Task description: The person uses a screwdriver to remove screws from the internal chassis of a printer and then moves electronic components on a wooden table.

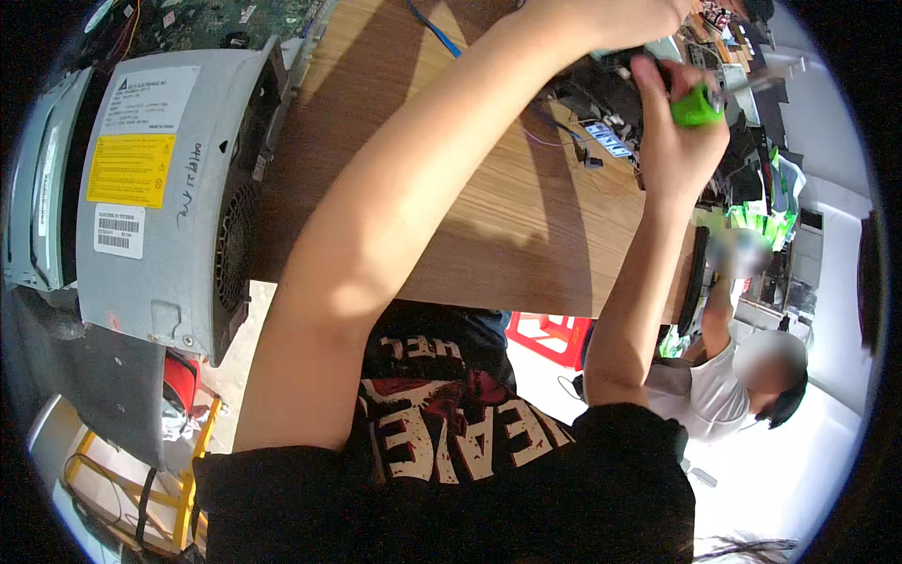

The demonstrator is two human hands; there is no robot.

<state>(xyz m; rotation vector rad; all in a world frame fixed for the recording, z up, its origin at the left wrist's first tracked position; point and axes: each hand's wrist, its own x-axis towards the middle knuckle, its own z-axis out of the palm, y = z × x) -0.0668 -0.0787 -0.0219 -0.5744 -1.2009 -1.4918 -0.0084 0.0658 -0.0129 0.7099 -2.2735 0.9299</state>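
Note:
My right hand (pixel 681 150) is closed around the bright green handle of a screwdriver (pixel 697 106). The metal shaft points right and slightly up, smeared by motion. My left arm stretches far across the table, and my left hand (pixel 639 19) is partly cut off by the top edge, so its fingers cannot be made out. Under and beside both hands lies a jumble of black parts (pixel 601 89) with thin wires. A small blue and white piece (pixel 609 141) rests close to my right wrist. What the left hand touches is hidden.
A large grey metal power supply unit (pixel 141 273) with a yellow label stands at the left, near a green circuit board (pixel 197 23). A blue cable (pixel 434 30) crosses the wooden table (pixel 489 226). Below is a red crate (pixel 554 340). Another person (pixel 719 390) works at the right.

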